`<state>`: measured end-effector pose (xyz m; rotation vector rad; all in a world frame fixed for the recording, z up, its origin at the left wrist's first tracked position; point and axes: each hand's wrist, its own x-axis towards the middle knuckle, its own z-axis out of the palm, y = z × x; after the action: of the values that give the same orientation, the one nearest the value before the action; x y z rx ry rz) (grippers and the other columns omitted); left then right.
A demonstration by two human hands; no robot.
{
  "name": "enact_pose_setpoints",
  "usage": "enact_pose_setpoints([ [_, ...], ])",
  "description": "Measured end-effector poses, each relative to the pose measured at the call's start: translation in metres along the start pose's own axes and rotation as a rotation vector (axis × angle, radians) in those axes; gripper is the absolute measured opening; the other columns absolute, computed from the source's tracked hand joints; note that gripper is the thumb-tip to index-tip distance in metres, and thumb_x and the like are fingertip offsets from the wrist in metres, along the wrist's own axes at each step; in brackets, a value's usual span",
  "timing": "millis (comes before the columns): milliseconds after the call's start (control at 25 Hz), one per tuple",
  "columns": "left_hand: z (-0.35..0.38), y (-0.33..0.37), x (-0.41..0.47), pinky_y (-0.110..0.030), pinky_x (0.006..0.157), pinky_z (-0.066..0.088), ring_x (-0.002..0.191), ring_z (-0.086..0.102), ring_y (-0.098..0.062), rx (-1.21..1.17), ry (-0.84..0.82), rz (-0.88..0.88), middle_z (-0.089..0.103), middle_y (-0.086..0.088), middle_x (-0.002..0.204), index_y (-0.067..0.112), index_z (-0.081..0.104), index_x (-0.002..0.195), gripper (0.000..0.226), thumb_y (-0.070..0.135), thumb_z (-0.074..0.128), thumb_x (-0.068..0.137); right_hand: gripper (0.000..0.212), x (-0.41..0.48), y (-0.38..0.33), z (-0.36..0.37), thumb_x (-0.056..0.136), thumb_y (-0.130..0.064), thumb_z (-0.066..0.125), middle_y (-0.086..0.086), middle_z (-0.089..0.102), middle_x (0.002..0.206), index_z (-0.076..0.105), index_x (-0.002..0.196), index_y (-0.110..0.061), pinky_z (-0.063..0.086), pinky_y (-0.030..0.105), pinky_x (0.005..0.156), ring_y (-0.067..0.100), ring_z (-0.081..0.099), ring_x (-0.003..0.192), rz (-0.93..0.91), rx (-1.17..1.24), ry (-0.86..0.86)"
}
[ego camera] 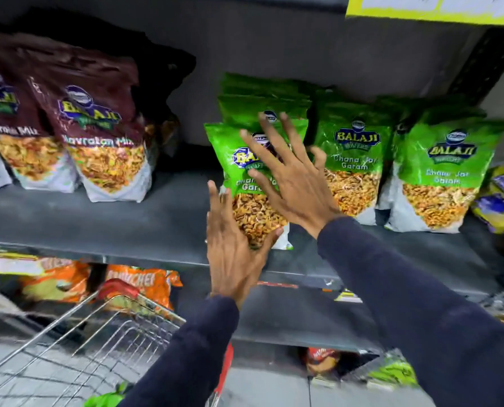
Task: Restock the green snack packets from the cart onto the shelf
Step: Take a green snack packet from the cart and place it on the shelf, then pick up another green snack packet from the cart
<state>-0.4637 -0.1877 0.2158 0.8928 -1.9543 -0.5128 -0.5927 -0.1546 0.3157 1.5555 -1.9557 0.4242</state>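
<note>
The front green snack packet [246, 183] stands upright on the grey shelf [162, 218], at the left end of the green row. Its upper half is bright green with a blue and yellow "BALAJI" badge; its lower half shows golden fried snack through a printed or clear panel, above a white base. More green packets of the same print stand stacked close behind it [262, 104].

The left hand [236, 251] cups the packet's lower left corner, thumb on the front near the base and fingers along the left edge. The right hand [292, 177] lies flat on the packet's face, fingers spread wide, not curled around anything. Both arms wear dark sleeves.

To the right, 2 further green packets [353, 168] [441, 177] stand in line, near each other, labelled "Chana Jor Garam". Blue and yellow packets [503, 201] sit at the far right edge of the shelf.

To the left of the held packet a bare stretch of shelf separates it from 2 maroon "Navratan Mix" packets [104, 142]. The shelf's front lip runs just below the left hand's wrist. The shelf above leaves open space over the green row.

Below, orange packets [145, 283] occupy the lower shelf. The wire cart [98, 333], with a red handle, stands at lower left, with a green packet partly visible at its bottom [107, 399].
</note>
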Motion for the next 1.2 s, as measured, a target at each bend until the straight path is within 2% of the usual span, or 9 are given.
enact_pose_setpoints([
  [160,0.0,0.003,0.002,-0.044,0.126,0.016,0.157,0.004,-0.022,0.151,-0.162,-0.05,-0.001,-0.013,0.168,0.004,-0.001,0.158,0.118,0.073,0.055,0.08,0.058,0.007,0.005,-0.001,0.101,-0.057,0.024,-0.01,-0.001,0.168,0.006,0.155,-0.045,0.027,0.053,0.107,0.019,-0.001,0.157,0.087,0.047,-0.25],
  [320,-0.049,-0.008,-0.023,-0.041,0.128,0.007,0.158,0.001,-0.016,0.007,-0.139,-0.169,-0.004,-0.005,0.169,0.013,0.0,0.16,0.114,0.068,0.06,0.08,0.063,-0.013,-0.055,-0.003,0.1,-0.055,0.031,0.002,0.007,0.168,0.007,0.156,-0.041,0.025,0.049,0.109,0.023,0.005,0.157,0.077,0.226,0.005],
  [440,-0.114,-0.07,-0.11,-0.033,0.122,0.028,0.151,0.027,-0.009,-0.107,0.031,-0.31,0.025,0.007,0.162,0.024,0.024,0.153,0.078,0.054,0.06,0.09,0.058,-0.063,-0.131,0.015,0.101,-0.044,0.04,-0.001,0.021,0.165,0.019,0.155,-0.039,0.024,0.041,0.117,0.015,0.019,0.154,-0.062,0.587,0.053],
  [560,-0.19,-0.142,-0.233,-0.034,0.109,0.044,0.132,0.05,-0.014,-0.069,0.166,-0.874,0.049,0.008,0.137,0.032,0.041,0.135,0.048,0.05,0.057,0.093,0.048,-0.122,-0.231,0.039,0.101,-0.041,0.043,-0.014,0.041,0.15,0.035,0.148,-0.037,0.038,0.031,0.112,0.005,0.044,0.137,-0.178,0.872,-0.265],
  [640,-0.222,-0.19,-0.299,-0.042,0.106,0.046,0.124,0.056,-0.028,-0.058,0.282,-1.252,0.055,-0.005,0.13,0.019,0.045,0.133,0.05,0.042,0.062,0.092,0.041,-0.162,-0.293,0.067,0.099,-0.037,0.049,-0.01,0.055,0.135,0.043,0.14,-0.034,0.046,0.023,0.1,0.005,0.057,0.116,-0.162,0.941,-0.625],
  [800,-0.234,-0.237,-0.357,-0.033,0.11,0.036,0.135,0.049,-0.03,-0.323,0.255,-1.708,0.05,-0.012,0.144,0.01,0.034,0.148,0.064,0.033,0.062,0.095,0.023,-0.229,-0.372,0.131,0.093,-0.033,0.06,0.016,0.064,0.107,0.06,0.101,-0.012,0.049,0.033,0.083,0.032,0.064,0.112,0.016,0.656,-1.396],
  [960,-0.216,-0.253,-0.355,-0.015,0.098,0.032,0.14,0.047,-0.014,-0.636,0.209,-1.622,0.046,-0.003,0.149,0.009,0.039,0.149,0.048,0.005,0.047,0.102,0.031,-0.267,-0.402,0.147,0.093,-0.031,0.062,0.021,0.066,0.116,0.058,0.105,-0.002,0.048,0.032,0.076,0.033,0.066,0.111,0.026,0.465,-1.437],
  [1080,-0.207,-0.253,-0.343,0.002,0.066,0.047,0.075,0.067,0.021,-0.671,0.203,-1.501,0.069,0.016,0.099,0.019,0.056,0.109,0.029,-0.002,0.036,0.104,0.028,-0.27,-0.405,0.145,0.096,-0.029,0.058,0.018,0.064,0.12,0.058,0.111,-0.005,0.048,0.032,0.083,0.033,0.063,0.114,-0.008,0.466,-1.404],
  [1200,-0.218,-0.242,-0.333,-0.022,0.076,0.05,0.092,0.064,-0.005,-0.616,0.253,-1.39,0.064,-0.006,0.117,0.01,0.041,0.139,0.033,0.01,0.03,0.108,0.04,-0.258,-0.392,0.132,0.094,-0.036,0.061,0.014,0.061,0.13,0.061,0.122,-0.008,0.046,0.034,0.099,0.03,0.055,0.127,-0.047,0.594,-1.383],
])
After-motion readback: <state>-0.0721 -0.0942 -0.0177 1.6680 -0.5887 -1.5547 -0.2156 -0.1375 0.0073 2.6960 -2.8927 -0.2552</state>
